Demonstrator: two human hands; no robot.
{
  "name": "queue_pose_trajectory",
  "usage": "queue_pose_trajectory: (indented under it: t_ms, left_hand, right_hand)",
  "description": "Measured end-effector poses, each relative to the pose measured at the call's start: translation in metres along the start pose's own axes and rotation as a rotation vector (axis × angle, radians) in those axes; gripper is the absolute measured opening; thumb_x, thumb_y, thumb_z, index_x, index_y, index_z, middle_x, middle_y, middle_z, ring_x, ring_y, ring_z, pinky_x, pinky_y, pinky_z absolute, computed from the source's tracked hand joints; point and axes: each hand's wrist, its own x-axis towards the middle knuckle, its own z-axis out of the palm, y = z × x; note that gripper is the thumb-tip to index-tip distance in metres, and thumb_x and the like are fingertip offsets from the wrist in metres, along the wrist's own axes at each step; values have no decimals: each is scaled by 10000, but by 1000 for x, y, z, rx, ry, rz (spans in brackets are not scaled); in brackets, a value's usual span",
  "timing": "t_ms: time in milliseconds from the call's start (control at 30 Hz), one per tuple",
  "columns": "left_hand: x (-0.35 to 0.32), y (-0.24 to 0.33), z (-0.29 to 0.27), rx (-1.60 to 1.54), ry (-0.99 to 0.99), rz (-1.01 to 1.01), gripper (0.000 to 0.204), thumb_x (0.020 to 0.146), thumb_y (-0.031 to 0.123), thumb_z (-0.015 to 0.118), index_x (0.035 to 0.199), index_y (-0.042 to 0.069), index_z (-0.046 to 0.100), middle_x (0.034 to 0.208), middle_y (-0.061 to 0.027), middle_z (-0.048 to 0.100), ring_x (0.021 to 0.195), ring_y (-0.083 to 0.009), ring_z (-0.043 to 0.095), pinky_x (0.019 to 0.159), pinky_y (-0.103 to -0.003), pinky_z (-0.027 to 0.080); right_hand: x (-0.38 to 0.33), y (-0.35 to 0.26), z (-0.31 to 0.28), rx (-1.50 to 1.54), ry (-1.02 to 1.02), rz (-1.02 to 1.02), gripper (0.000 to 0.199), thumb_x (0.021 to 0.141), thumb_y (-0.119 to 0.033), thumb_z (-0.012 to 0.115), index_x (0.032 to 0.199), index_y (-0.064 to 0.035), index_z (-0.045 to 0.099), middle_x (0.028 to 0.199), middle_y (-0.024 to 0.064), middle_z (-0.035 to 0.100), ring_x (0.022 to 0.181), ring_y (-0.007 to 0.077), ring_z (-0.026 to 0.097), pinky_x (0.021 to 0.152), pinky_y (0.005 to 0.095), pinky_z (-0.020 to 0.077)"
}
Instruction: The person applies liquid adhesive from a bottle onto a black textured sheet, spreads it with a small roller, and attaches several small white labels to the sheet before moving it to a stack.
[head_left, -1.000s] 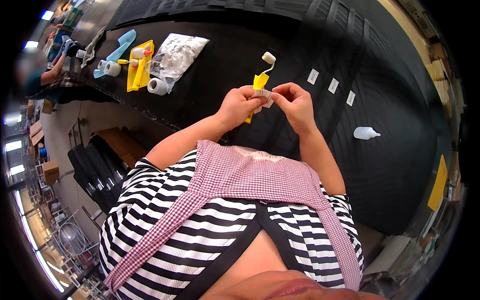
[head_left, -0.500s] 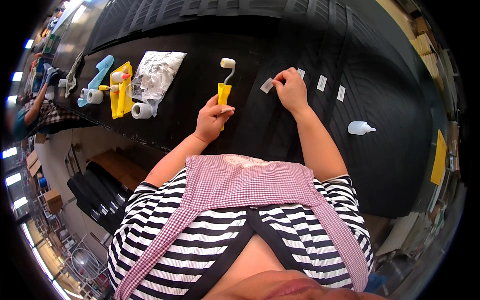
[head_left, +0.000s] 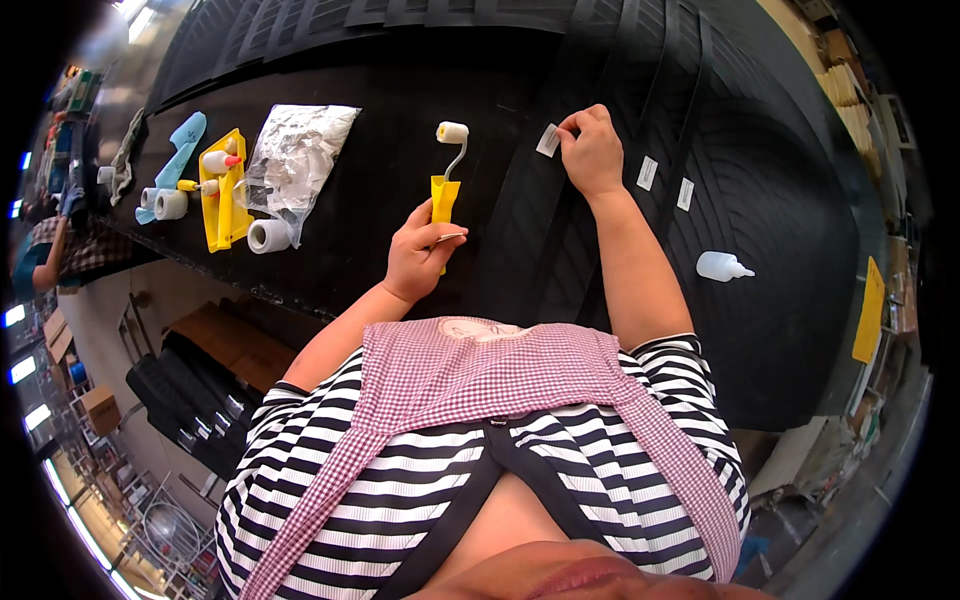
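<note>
My left hand (head_left: 415,262) is closed around the yellow handle of a small roller (head_left: 445,192), whose white roller head points away from me. A thin pale piece, seen almost edge-on, is also pinched between its thumb and fingers. My right hand (head_left: 594,158) pinches the edge of a small white label (head_left: 547,140) over a black sheet (head_left: 560,215). To the right of that hand, two more white labels, a nearer-in one (head_left: 647,173) and one farther right (head_left: 685,194), lie on overlapping black sheets. A white squeeze bottle (head_left: 722,266) lies on its side beyond my right forearm.
Left on the dark table (head_left: 375,120) are a clear bag of white labels (head_left: 300,150), a yellow tray (head_left: 226,215) with small bottles, white rolls (head_left: 268,236) and a blue cloth (head_left: 183,145). More black sheets (head_left: 350,25) lie at the far edge. Another person (head_left: 60,245) is at far left.
My right hand has moved away from me and slightly right with its label, now covering where another label showed. My left hand still holds the roller. The view has shifted slightly.
</note>
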Motion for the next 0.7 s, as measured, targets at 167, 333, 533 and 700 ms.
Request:
queue_pose_trajectory:
  t_ms: [167,333,533,700]
  left_hand:
    - [0,-1,-1,-12,-12,-7,111,825,84,770,935,84,756,1220,-203,627,953,-313,671,823,-328,531]
    - [1,-1,0,-18,-13,-8,116,825,80,769,940,82,756,1238,-211,619,961,-311,676,825,-325,531]
    - [-1,-3,0,-46,-20,-21,121,827,72,766,947,80,756,1253,-209,611,970,-306,673,827,-321,528]
    - [-1,-1,0,-41,-14,-8,118,832,68,762,949,78,754,1239,-204,614,964,-303,669,832,-323,525]
  right_hand:
    - [4,0,1,-1,-3,27,66,809,-124,696,767,-73,691,972,91,612,867,331,656,773,417,535]
    - [4,2,4,-33,35,4,78,799,-125,731,768,-78,677,950,70,603,819,302,650,719,401,529]
    - [-1,-9,-3,-23,116,-13,83,765,-118,772,769,-88,696,937,64,593,836,293,649,721,398,533]
    - [-14,-18,-6,-176,58,-106,199,693,-182,839,858,-110,754,928,44,582,885,254,621,729,372,531]
